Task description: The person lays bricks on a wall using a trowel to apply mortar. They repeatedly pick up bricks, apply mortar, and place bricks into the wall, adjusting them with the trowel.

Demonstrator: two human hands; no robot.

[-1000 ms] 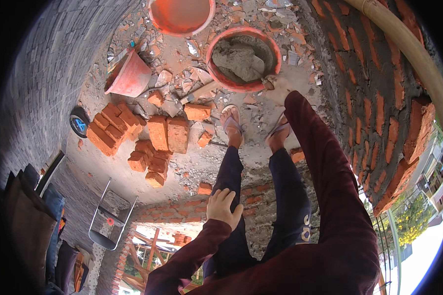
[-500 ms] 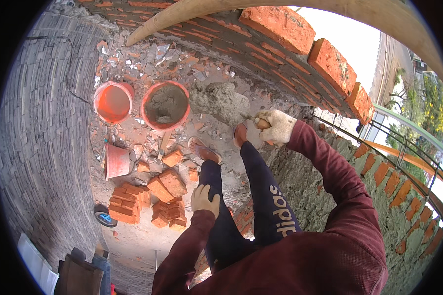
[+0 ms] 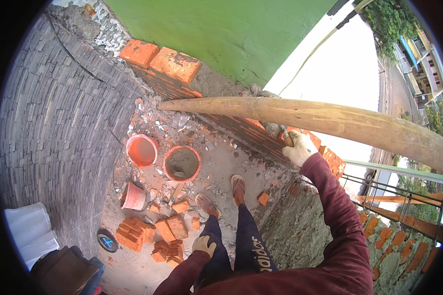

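My gloved right hand (image 3: 300, 147) is closed round the wooden handle of a trowel (image 3: 288, 140), up at the top of the brick wall (image 3: 241, 132). Grey mortar (image 3: 273, 130) shows just beyond the handle; the blade itself is hard to make out. Red bricks (image 3: 332, 161) lie along the wall top beside this hand. My left hand (image 3: 204, 246), gloved too, rests on my left knee with its fingers laid over the trouser leg and nothing held. A red bucket of mortar (image 3: 198, 173) stands on the ground ahead of my feet.
A thick bamboo pole (image 3: 320, 114) crosses above the wall, close over my right hand. Another red bucket (image 3: 155, 147), a tipped pail (image 3: 134, 196) and stacked bricks (image 3: 130, 233) are on the left. Rubble covers the ground. Steel bars (image 3: 403, 204) jut out at right.
My right hand has risen with the trowel from the mortar heap on the ground to the wall top. My left hand stays on the knee. The view has tilted upward, showing a green wall.
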